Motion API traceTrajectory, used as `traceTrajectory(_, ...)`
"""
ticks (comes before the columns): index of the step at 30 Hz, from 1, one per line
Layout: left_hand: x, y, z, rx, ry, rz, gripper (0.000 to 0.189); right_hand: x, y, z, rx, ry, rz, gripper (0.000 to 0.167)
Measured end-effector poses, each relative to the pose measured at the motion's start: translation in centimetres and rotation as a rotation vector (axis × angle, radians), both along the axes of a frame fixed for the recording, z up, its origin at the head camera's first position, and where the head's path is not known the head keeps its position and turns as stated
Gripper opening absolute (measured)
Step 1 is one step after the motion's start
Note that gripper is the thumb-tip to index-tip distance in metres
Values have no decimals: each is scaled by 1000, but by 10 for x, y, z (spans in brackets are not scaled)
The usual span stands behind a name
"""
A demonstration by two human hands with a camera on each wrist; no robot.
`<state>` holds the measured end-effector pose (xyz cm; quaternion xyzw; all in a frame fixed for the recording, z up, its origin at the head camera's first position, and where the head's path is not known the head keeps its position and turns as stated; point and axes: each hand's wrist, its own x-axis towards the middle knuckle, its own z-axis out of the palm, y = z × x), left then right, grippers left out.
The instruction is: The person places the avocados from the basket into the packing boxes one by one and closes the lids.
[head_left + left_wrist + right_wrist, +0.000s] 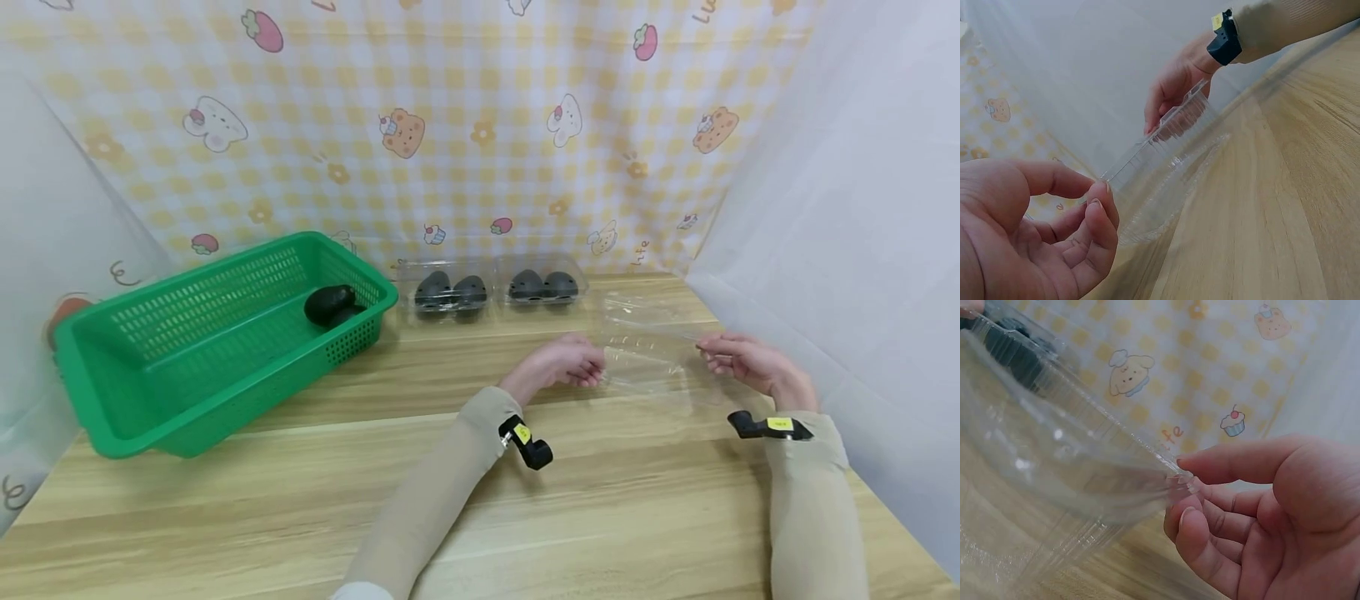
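Observation:
A clear plastic clamshell box (647, 367) is held between the two hands at the right of the table; nothing shows inside it. My left hand (564, 362) pinches its left edge between thumb and fingertips, with the rim (1138, 150) running away toward the other hand in the left wrist view. At the opposite end, my right hand (750, 363) pinches the box's corner, thumb against curled fingers. In the right wrist view the transparent wall (1079, 481) slants across the left half, above the wood.
Two clear boxes with dark avocados (452, 293) (543, 286) stand at the table's back, against the checked curtain (480, 158). On the left lies a green basket (225, 408) with dark avocados (330, 305) at its far right end. White sheeting (847, 250) borders the right side.

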<state>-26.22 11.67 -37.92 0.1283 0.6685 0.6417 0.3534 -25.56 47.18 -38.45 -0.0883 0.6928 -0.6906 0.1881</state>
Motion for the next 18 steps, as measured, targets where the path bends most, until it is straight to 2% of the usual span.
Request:
traceTrajectory(3,1,-3,1,-2,-2,-34,12,2,-1,0,-3,-4,8,35)
traceTrajectory(10,2,-13,2,-3,-21,-60,8,7,-6,2,-31,-28,53,35)
traceTrajectory(15,3,-19,5,-20,-13,-127,9,11,-14,3,38,1,63,33)
traceTrajectory(18,4,-22,6,-27,-4,-141,11,12,-18,3,80,10,57,30)
